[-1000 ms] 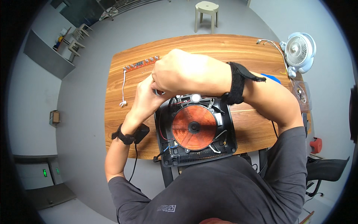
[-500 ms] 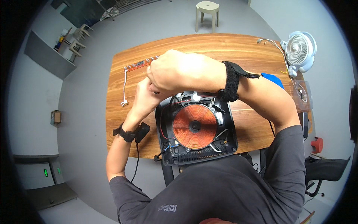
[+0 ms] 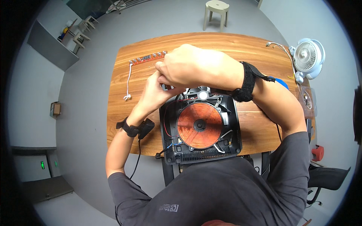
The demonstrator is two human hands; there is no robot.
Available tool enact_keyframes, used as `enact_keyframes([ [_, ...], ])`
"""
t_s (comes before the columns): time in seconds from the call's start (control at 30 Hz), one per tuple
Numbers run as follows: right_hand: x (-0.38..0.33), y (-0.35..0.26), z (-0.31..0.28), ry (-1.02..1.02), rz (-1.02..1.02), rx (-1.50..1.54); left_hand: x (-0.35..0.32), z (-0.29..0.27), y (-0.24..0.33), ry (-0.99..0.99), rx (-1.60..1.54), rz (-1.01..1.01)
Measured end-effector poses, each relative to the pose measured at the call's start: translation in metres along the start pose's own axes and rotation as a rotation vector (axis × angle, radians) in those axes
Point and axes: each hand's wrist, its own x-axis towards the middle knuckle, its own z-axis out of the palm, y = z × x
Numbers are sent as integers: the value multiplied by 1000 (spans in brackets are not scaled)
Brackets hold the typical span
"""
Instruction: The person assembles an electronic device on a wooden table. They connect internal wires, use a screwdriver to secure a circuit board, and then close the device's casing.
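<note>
An opened induction cooker [image 3: 234,137] lies on the table's near edge, its black housing holding a round copper coil [image 3: 199,125]. Above its far left corner my two hands meet. My right hand [image 3: 186,64] reaches across with curled fingers, the back of the hand hiding whatever is in them. Just below and left of it, my left hand [image 3: 154,93] is closed, its fingertips against the right hand. What the left fingers hold cannot be made out either. A dark part of the cooker shows under the hands. Both wrists wear black straps.
On the wooden table [image 3: 256,124] a red circuit board [image 3: 146,58] with buttons and a white cable [image 3: 128,81] lies far left. A white fan [image 3: 304,55] stands at the far right, near a clear plastic tray [image 3: 308,98]. A blue object [image 3: 281,83] sits partly behind my right forearm.
The whole view has shifted slightly. My hands have moved a little away from me and to the right, still together; more of the circuit board's right end shows now.
</note>
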Motion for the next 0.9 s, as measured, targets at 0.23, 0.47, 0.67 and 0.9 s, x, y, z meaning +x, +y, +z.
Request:
enact_keyframes([
  [0.23,6,-6,-13,-95,184,189,-5,-1,-8,64,-6,32],
  [0.47,0,3,-20,-96,171,169,-2,-2,-8,1,11,-21],
  [0.67,-11,3,-1,96,2,-13,3,-2,-8,-20,64,81],
  [0.9,-20,2,-7,155,-8,74,1,-1,12,6,42,6],
])
